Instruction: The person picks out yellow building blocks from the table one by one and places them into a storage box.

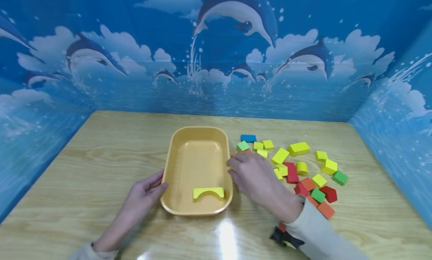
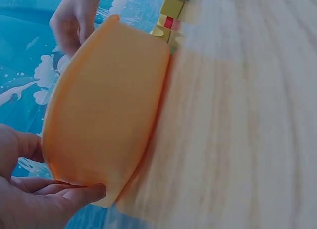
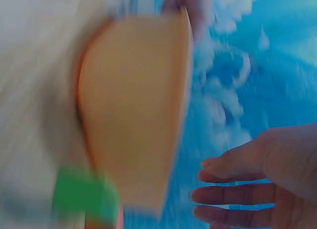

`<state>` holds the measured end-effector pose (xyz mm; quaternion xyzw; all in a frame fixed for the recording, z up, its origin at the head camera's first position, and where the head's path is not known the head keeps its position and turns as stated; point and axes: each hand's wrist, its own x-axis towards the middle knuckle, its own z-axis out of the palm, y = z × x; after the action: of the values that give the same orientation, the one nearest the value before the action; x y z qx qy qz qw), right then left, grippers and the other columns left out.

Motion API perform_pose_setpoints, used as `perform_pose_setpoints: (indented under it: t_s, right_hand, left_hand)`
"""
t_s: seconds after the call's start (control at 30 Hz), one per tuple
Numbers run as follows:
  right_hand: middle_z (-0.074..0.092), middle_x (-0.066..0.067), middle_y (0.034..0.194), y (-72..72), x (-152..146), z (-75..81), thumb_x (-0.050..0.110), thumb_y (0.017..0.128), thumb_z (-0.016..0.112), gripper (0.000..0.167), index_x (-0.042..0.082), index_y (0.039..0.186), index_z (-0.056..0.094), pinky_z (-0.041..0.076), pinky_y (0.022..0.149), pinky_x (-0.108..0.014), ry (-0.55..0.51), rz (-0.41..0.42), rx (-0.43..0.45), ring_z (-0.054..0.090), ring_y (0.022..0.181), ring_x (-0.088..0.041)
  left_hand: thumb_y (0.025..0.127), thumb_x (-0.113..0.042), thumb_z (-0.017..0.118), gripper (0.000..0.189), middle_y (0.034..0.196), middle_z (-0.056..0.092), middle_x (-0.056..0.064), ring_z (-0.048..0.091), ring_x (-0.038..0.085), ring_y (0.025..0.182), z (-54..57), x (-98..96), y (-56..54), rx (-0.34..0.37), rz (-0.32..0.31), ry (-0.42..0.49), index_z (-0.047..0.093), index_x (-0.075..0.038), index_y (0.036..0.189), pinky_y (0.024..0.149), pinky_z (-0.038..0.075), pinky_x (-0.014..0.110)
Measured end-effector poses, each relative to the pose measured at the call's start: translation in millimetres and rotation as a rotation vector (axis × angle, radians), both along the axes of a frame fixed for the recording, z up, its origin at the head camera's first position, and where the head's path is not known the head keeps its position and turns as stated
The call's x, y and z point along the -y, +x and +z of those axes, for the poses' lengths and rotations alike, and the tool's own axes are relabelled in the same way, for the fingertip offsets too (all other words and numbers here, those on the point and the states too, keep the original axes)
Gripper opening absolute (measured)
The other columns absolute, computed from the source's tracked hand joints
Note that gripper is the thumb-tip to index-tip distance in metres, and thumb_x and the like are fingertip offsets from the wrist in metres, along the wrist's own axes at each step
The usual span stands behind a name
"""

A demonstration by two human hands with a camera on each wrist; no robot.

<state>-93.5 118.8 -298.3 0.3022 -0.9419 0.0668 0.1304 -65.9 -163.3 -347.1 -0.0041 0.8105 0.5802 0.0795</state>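
Left to right: your left hand [image 1: 143, 196] grips the near-left part of the tan tray [image 1: 199, 166], thumb at the rim and fingers against the outer wall, as the left wrist view confirms. The tray sits on the wood-grain table [image 1: 111, 147], left of the block scatter. Inside it, near your end and right of its centre, lies the yellow arch block [image 1: 208, 193]. Just beside the tray's right wall is your right hand [image 1: 256, 177] — fingers apart and holding nothing in the right wrist view; contact with the wall: cannot tell. Past its fingertips you have the light green block [image 1: 242, 146] and the blue block [image 1: 248, 139]; further right, the red block [image 1: 291, 172], the yellow cylinder [image 1: 302, 168], the long yellow block [image 1: 299, 148] and — rightmost — a darker green block [image 1: 340, 178].
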Motion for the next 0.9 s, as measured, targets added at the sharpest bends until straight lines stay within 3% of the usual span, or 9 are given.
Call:
perform_pose_setpoints:
  t_s: [0.07, 0.23, 0.33, 0.53, 0.63, 0.9]
  right_hand:
    - [0.071, -0.006, 0.097, -0.4, -26.2, 2.2, 0.012, 0.079, 0.08, 0.022, 0.007, 0.1, 0.074, 0.059, 0.071, -0.039, -0.023, -0.078, 0.005, 0.066, 0.088, -0.025]
    - [0.07, -0.009, 0.093, -0.8, -87.3, -2.2, 0.009, 0.08, 0.078, 0.026, 0.005, 0.104, 0.071, 0.054, 0.053, -0.032, 0.092, -0.279, 0.164, 0.063, 0.075, -0.022]
    - [0.065, -0.007, 0.085, -1.6, -122.4, -9.9, 0.007, 0.079, 0.077, 0.024, 0.002, 0.102, 0.069, 0.049, 0.048, -0.03, 0.137, -0.338, 0.255, 0.056, 0.068, -0.019]
    - [0.064, -0.016, 0.091, 1.9, -176.8, -20.7, 0.007, 0.082, 0.073, 0.034, -0.005, 0.112, 0.063, 0.048, 0.045, -0.031, 0.162, -0.465, 0.445, 0.054, 0.068, -0.02]
    - [0.065, -0.015, 0.089, 3.8, -194.1, -24.1, 0.008, 0.085, 0.071, 0.037, -0.007, 0.117, 0.058, 0.047, 0.046, -0.031, 0.154, -0.498, 0.549, 0.055, 0.066, -0.017]
    - [0.064, -0.017, 0.088, 10.0, -220.2, -37.5, 0.002, 0.083, 0.069, 0.035, -0.008, 0.114, 0.058, 0.047, 0.048, -0.032, 0.128, -0.489, 0.568, 0.057, 0.068, -0.022]
  left_hand:
    - [0.096, -0.007, 0.056, 0.05, 0.133, 0.048, 0.033, 0.055, 0.039, 0.119, -1.1, -0.3, 0.2, -0.005, 0.0, -0.016, 0.037, 0.012, 0.139, 0.094, 0.051, 0.029]
    - [0.097, -0.008, 0.055, 0.05, 0.133, 0.049, 0.033, 0.056, 0.039, 0.118, -0.8, -0.4, 0.7, 0.0, 0.004, -0.025, 0.037, 0.012, 0.139, 0.094, 0.052, 0.029]
    - [0.097, -0.008, 0.054, 0.049, 0.133, 0.049, 0.031, 0.056, 0.038, 0.118, -1.3, -1.7, 1.6, 0.001, 0.012, -0.014, 0.038, 0.01, 0.14, 0.094, 0.051, 0.029]
    - [0.099, -0.01, 0.052, 0.045, 0.13, 0.054, 0.03, 0.059, 0.036, 0.115, -4.8, -4.5, 2.6, -0.032, 0.031, -0.052, 0.041, 0.009, 0.138, 0.094, 0.053, 0.031]
    - [0.099, -0.012, 0.052, 0.045, 0.126, 0.057, 0.029, 0.061, 0.035, 0.111, -5.9, -5.3, 3.1, -0.039, 0.041, -0.081, 0.043, 0.009, 0.137, 0.092, 0.054, 0.03]
    - [0.095, -0.005, 0.056, 0.049, 0.131, 0.052, 0.031, 0.058, 0.037, 0.116, -6.1, -8.7, 3.3, 0.015, 0.042, 0.012, 0.041, 0.008, 0.14, 0.091, 0.053, 0.028]
